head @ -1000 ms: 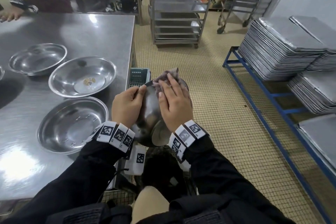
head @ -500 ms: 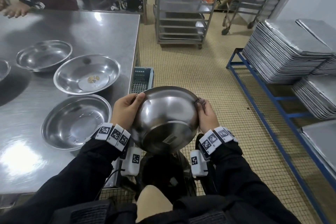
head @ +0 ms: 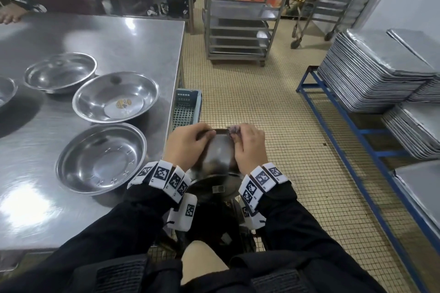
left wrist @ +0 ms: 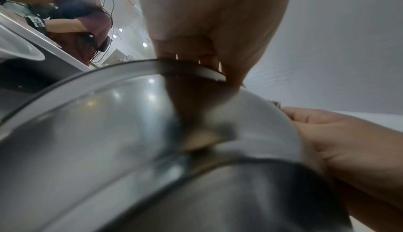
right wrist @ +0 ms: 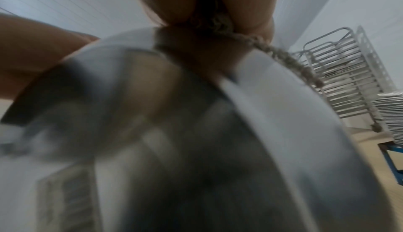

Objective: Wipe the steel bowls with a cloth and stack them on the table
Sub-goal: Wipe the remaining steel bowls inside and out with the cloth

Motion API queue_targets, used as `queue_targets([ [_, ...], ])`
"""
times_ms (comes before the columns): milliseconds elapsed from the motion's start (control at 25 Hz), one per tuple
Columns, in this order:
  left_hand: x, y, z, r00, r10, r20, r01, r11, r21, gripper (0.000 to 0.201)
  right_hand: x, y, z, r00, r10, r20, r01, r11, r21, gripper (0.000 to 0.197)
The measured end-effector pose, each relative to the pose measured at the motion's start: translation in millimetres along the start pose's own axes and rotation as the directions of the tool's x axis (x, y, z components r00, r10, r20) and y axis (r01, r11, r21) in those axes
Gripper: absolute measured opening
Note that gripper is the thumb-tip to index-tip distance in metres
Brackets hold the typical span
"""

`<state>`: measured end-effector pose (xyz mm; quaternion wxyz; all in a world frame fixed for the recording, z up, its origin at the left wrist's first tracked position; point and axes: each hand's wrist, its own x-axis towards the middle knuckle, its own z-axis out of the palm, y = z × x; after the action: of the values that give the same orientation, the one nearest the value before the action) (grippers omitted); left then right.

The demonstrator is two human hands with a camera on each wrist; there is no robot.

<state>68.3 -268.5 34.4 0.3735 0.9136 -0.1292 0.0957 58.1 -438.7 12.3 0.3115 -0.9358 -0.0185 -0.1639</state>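
Note:
I hold a steel bowl in front of me beside the table, its base turned toward me. My left hand grips its far rim from the left; the fingers curl over the edge. My right hand pinches a greyish cloth against the rim at the top right; the cloth trails along the edge. The bowl fills both wrist views, blurred. Three more steel bowls lie open on the table: near, middle with a yellow speck inside, far.
The steel table lies to my left; another person's hand rests on its far corner. A blue crate stands on the floor by the table. Tray stacks on a blue rack stand right; wheeled racks behind.
The bowl has tipped so its rim points away from me. My right hand has slid with the cloth from the bowl's right side up to the top rim, close to my left hand.

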Motion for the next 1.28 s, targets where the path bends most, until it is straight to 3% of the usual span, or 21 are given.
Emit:
queue_targets([
  [120, 0.3, -7.2, -6.5, 0.997, -0.082, 0.005, 0.082, 0.993, -0.083, 0.014, -6.2, -4.0, -5.0, 0.986, -0.036, -0.160, 0.075, 0.967, 0.242, 0.018],
  [200, 1.5, -9.0, -10.1, 0.991, -0.134, -0.009, 0.133, 0.988, -0.077, 0.016, -11.8, -7.7, -8.8, 0.969, 0.010, -0.248, 0.064, 0.955, 0.291, 0.026],
  [280, 4.0, -8.7, -11.4, 0.986, -0.165, -0.026, 0.163, 0.985, -0.058, 0.020, -21.4, -14.0, -5.6, 0.973, -0.021, -0.231, 0.073, 0.973, 0.221, 0.024],
  [400, 4.1, -3.8, -12.6, 0.989, -0.144, -0.038, 0.144, 0.989, -0.019, 0.025, -36.5, -19.9, 9.4, 0.963, -0.233, -0.137, 0.243, 0.968, 0.062, 0.033],
  [440, 3.7, -2.1, -13.0, 0.991, -0.126, -0.042, 0.125, 0.992, -0.012, 0.026, -35.2, -20.2, 11.7, 0.962, -0.246, -0.117, 0.250, 0.968, 0.016, 0.038],
  [520, 3.8, -0.5, -14.9, 0.991, -0.112, -0.068, 0.110, 0.994, -0.025, 0.031, -22.5, -22.0, 9.3, 0.976, -0.171, -0.132, 0.173, 0.985, 0.001, 0.043],
  [640, 9.6, -3.7, -20.4, 0.977, -0.170, -0.129, 0.162, 0.984, -0.069, 0.037, -2.0, -12.6, -3.9, 0.993, 0.087, -0.084, -0.074, 0.986, 0.147, 0.042],
  [720, 13.6, -5.4, -24.5, 0.971, -0.182, -0.154, 0.178, 0.983, -0.043, 0.038, -2.1, 0.5, -5.7, 0.984, 0.175, -0.034, -0.163, 0.961, 0.225, 0.042],
  [800, 16.6, -4.0, -25.9, 0.956, -0.224, -0.188, 0.217, 0.974, -0.056, 0.041, -14.0, 2.1, -2.7, 0.989, 0.095, -0.110, -0.071, 0.977, 0.203, 0.044],
  [920, 18.0, 0.4, -21.8, 0.939, -0.267, -0.218, 0.249, 0.962, -0.108, 0.042, -28.1, -11.2, 7.2, 0.968, -0.142, -0.207, 0.159, 0.985, 0.070, 0.044],
  [1040, 16.8, 6.3, -17.4, 0.956, -0.217, -0.199, 0.206, 0.976, -0.071, 0.040, -12.5, -25.6, 8.3, 0.938, -0.289, -0.192, 0.284, 0.957, -0.052, 0.042],
  [1160, 15.6, 12.3, -16.8, 0.959, -0.171, -0.226, 0.167, 0.985, -0.038, 0.041, 9.7, -32.5, 6.0, 0.971, -0.159, -0.177, 0.157, 0.987, -0.027, 0.049],
  [1280, 14.9, 8.8, -18.9, 0.959, -0.148, -0.243, 0.137, 0.989, -0.063, 0.045, 19.4, -25.6, 0.2, 0.981, 0.089, -0.170, -0.057, 0.981, 0.185, 0.047],
])
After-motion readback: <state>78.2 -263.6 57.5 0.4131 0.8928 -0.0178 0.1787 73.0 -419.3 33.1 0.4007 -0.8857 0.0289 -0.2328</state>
